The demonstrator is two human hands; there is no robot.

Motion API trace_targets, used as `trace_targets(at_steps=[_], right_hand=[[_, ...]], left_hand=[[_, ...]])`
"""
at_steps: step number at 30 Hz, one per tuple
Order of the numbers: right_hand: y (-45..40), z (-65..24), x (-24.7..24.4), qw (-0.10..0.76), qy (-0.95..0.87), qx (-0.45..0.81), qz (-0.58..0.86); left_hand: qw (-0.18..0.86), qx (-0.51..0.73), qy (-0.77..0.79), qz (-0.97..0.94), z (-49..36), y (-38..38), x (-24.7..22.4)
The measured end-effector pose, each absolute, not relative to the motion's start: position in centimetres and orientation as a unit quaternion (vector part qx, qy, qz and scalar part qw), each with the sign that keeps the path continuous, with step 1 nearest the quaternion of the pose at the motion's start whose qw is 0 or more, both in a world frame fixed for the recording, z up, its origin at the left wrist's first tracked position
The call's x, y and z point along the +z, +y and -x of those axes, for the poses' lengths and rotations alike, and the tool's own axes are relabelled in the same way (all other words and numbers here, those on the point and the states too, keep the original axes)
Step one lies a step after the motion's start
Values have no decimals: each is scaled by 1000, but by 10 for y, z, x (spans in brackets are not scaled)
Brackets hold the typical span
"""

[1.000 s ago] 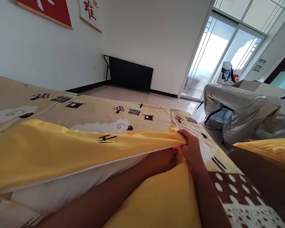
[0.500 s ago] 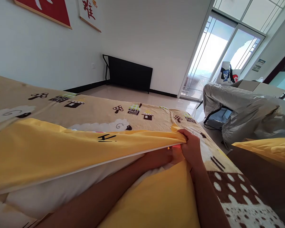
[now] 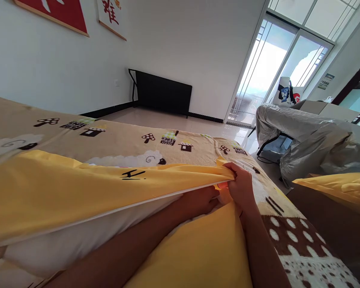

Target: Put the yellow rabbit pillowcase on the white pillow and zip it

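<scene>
A yellow fabric cover (image 3: 78, 192) with black markings lies across the bed, its long white-edged opening spread towards me. My right hand (image 3: 240, 182) is closed on the gathered yellow fabric at the far right end of this opening. Through the gap reaches my left arm, and my left hand (image 3: 202, 199) lies inside close to that corner. Its fingers are curled, and what they hold, if anything, is hidden. White cloth (image 3: 78, 234) shows inside the cover, under the left forearm. A small reddish patch (image 3: 223, 185) is visible between the two hands.
A beige patterned blanket (image 3: 123, 140) covers the bed under the yellow cover. More yellow fabric (image 3: 342, 185) lies at the right, over a brown surface. Beyond are plastic-covered furniture (image 3: 315, 136), a black panel (image 3: 165, 94) against the wall and a glass door (image 3: 258, 72).
Inside the opening, my left hand has shifted slightly and its fingers look more curled. My right hand keeps its hold on the yellow fabric.
</scene>
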State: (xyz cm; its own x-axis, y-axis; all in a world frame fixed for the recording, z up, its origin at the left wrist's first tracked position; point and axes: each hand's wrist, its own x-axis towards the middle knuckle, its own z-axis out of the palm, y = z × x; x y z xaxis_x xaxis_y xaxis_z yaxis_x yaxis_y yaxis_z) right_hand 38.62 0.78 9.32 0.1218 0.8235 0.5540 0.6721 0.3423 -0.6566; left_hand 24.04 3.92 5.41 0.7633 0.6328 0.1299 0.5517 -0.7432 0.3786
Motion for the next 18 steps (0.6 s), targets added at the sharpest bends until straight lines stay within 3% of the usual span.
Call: trace_targets(at_steps=[7,18], right_hand=[[7,-386,94,481,-667,57,566],[8,-385,92,462,-680,67,566]], left_hand=[[192,218,223,-931,-233,36,53],[255,247,265,-897,-235,41,55]])
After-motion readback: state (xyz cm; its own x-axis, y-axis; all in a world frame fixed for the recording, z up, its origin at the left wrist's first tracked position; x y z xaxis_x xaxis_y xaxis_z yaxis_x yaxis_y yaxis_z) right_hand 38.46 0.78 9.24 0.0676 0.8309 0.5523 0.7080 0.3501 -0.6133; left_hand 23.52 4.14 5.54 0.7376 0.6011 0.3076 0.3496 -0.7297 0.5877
